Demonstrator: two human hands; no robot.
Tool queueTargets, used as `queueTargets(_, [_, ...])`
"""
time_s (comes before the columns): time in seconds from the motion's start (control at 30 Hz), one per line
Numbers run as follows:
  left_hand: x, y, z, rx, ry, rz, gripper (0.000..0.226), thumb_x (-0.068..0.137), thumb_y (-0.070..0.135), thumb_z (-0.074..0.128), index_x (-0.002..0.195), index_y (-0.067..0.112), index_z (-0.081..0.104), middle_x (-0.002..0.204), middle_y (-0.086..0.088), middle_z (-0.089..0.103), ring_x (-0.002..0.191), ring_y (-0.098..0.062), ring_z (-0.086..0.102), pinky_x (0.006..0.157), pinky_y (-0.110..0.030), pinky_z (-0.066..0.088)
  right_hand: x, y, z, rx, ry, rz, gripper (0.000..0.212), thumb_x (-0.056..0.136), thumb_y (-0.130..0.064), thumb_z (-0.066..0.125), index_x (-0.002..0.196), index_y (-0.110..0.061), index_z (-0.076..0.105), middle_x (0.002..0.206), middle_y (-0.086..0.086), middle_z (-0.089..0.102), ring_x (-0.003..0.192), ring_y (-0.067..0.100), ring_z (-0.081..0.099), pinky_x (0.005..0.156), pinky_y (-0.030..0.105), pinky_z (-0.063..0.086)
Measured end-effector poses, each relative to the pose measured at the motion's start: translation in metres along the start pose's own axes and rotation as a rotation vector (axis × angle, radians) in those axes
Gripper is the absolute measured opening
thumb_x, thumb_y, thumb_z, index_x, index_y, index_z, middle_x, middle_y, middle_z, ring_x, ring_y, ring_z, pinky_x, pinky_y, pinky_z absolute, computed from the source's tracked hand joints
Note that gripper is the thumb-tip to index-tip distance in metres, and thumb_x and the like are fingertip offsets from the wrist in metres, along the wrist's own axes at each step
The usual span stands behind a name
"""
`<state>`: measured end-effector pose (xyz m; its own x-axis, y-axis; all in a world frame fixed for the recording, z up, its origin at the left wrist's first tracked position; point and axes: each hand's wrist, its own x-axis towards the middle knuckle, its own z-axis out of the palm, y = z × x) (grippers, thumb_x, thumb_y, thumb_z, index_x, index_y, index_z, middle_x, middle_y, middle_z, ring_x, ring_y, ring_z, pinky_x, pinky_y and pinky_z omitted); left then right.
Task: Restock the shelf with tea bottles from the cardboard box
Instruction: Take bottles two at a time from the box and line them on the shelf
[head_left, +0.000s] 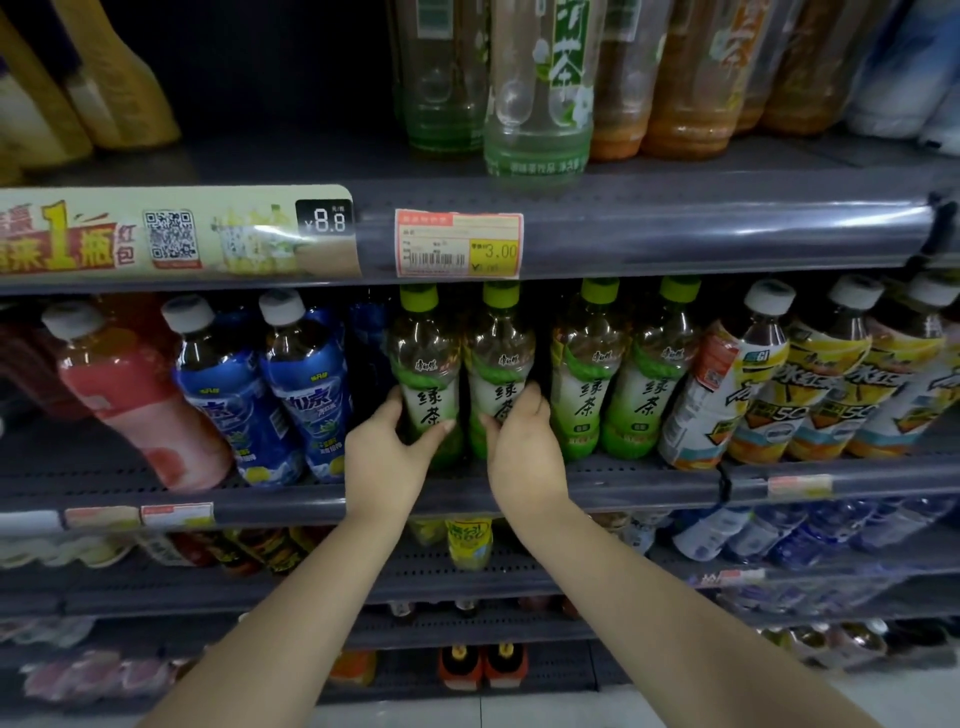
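Fingers of the left hand (387, 454) wrap one green tea bottle (427, 374); those of the right hand (522, 447) grip a second (500, 364), both standing at the front lip of a grey shelf (623, 480). Left of them stand one pink bottle (130, 395) and two blue bottles (270, 389); to the right, two more green teas (621, 374) and yellow-labelled bottles (831, 384). A narrow gap splits the green pairs. Pale floor lies below.
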<state>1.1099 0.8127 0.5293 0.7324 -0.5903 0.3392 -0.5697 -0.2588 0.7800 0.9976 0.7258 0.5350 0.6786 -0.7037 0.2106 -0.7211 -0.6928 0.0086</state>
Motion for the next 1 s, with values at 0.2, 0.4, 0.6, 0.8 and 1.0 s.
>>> queueTargets(0.2, [-0.007,0.001,0.006,-0.048,0.006,-0.030,0.058,0.078,0.038,0.072,0.130,0.021,0.053,0.117,0.004,0.067,0.107,-0.007,0.058,0.090,-0.019,0.043,-0.016,-0.010,-0.008,0.598,0.238,0.328,0.063,0.091,-0.032,0.056,0.138,0.003,0.032,0.133,0.021,0.049,0.110,0.027,0.060,0.079,0.023,0.051])
queueTargets(0.4, [-0.010,0.002,0.011,-0.062,0.023,-0.051,0.061,0.079,0.037,0.071,0.134,0.021,0.049,0.117,0.004,0.066,0.103,-0.002,0.053,0.087,-0.017,0.040,-0.018,-0.008,-0.002,0.774,0.291,0.378,0.063,0.087,-0.038,0.060,0.135,-0.005,0.038,0.130,0.013,0.053,0.113,0.026,0.057,0.081,0.028,0.049])
queueTargets(0.6, [-0.009,0.004,0.013,-0.061,0.034,-0.064,0.059,0.078,0.037,0.072,0.131,0.023,0.052,0.116,0.004,0.067,0.103,-0.002,0.054,0.088,-0.018,0.042,-0.019,0.000,-0.001,0.787,0.310,0.349,0.061,0.085,-0.038,0.064,0.133,-0.007,0.046,0.115,0.011,0.066,0.102,0.025,0.065,0.080,0.031,0.053])
queueTargets(0.8, [-0.012,0.006,0.018,-0.068,0.032,-0.079,0.061,0.079,0.035,0.071,0.135,0.021,0.049,0.121,0.000,0.066,0.114,-0.013,0.057,0.093,-0.019,0.040,-0.020,0.003,0.001,0.790,0.325,0.386,0.062,0.083,-0.039,0.067,0.132,-0.008,0.048,0.108,0.011,0.069,0.092,0.025,0.067,0.075,0.032,0.054])
queueTargets(1.0, [-0.017,0.012,0.018,-0.082,-0.018,-0.111,0.064,0.083,0.033,0.068,0.140,0.019,0.040,0.128,-0.002,0.060,0.121,-0.017,0.053,0.100,-0.026,0.041,-0.021,0.007,0.001,0.836,0.291,0.356,0.064,0.083,-0.041,0.066,0.135,-0.009,0.045,0.111,0.011,0.068,0.094,0.023,0.067,0.077,0.034,0.055])
